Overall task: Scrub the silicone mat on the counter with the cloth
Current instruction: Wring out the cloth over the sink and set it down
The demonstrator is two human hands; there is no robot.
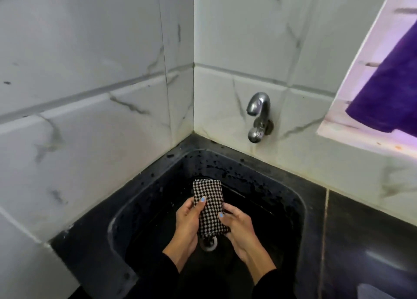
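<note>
A black-and-white checked cloth (209, 204), folded into a narrow strip, is held upright over the black sink (293, 199). My left hand (188, 219) grips its left edge with the thumb on the front. My right hand (237, 224) grips the lower right part of the cloth. The cloth's bottom end hangs just above the metal drain (209, 244). No silicone mat shows in this view.
A chrome tap (258, 116) sticks out of the marble-tiled wall above the sink, with no water running. Water drops cover the sink's back wall. Black counter (361, 231) lies to the right. A purple cloth (392, 84) hangs in the window recess at upper right.
</note>
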